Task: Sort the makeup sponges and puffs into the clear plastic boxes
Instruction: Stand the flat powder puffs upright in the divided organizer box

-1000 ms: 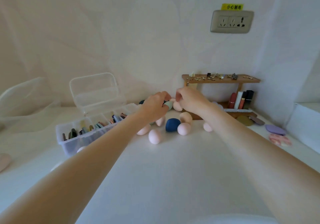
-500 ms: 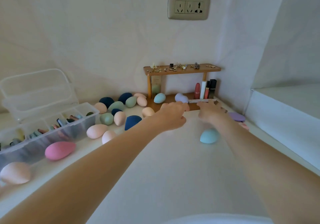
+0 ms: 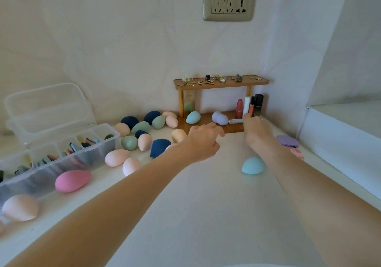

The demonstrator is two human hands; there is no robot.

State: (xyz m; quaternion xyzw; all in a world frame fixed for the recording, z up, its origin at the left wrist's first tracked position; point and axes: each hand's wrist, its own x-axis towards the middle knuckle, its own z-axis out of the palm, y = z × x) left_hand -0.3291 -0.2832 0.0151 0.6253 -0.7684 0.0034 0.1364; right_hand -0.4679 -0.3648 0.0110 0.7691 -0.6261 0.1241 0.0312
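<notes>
Teal sponge [image 3: 253, 165]: sits on the white table [image 3: 206, 215] just under and a bit nearer than my right hand [image 3: 257, 132], not touching it, close by the wrist.
Right hand: reached up to the front edge of the wooden shelf [image 3: 221, 81], right by the lipsticks [image 3: 250, 106]. Knuckles face me, so I can't tell if the fingers pinch anything; the fingertips are hidden behind the hand.
Left hand [image 3: 203, 140]: hovering palm down, fingers loose and spread toward the shelf, nothing in it as far as I can see.
Sponge pile: everything else is off to the left of my left hand. Beige sponge [image 3: 178, 135] is right at the knuckles, navy sponge [image 3: 159, 146] just beside the wrist, partly cut off by my forearm. Pink sponge [image 3: 72, 181] lies well left, up against the clear box [image 3: 61, 159].
Shelf sponges: light blue sponge [image 3: 193, 117] and lavender sponge [image 3: 219, 118] sit on the lower board, just beyond both hands.
Puffs: purple puff [image 3: 287, 141] lies flat to the right of my right hand, a pink one under it is mostly hidden by my forearm.
Clear box: open lid [image 3: 47, 105] standing up behind it, compartments hold small dark bits too blurry to name. Near end runs out of frame.
Hard to see: tiny trinkets on the top board, can't make them out.
</notes>
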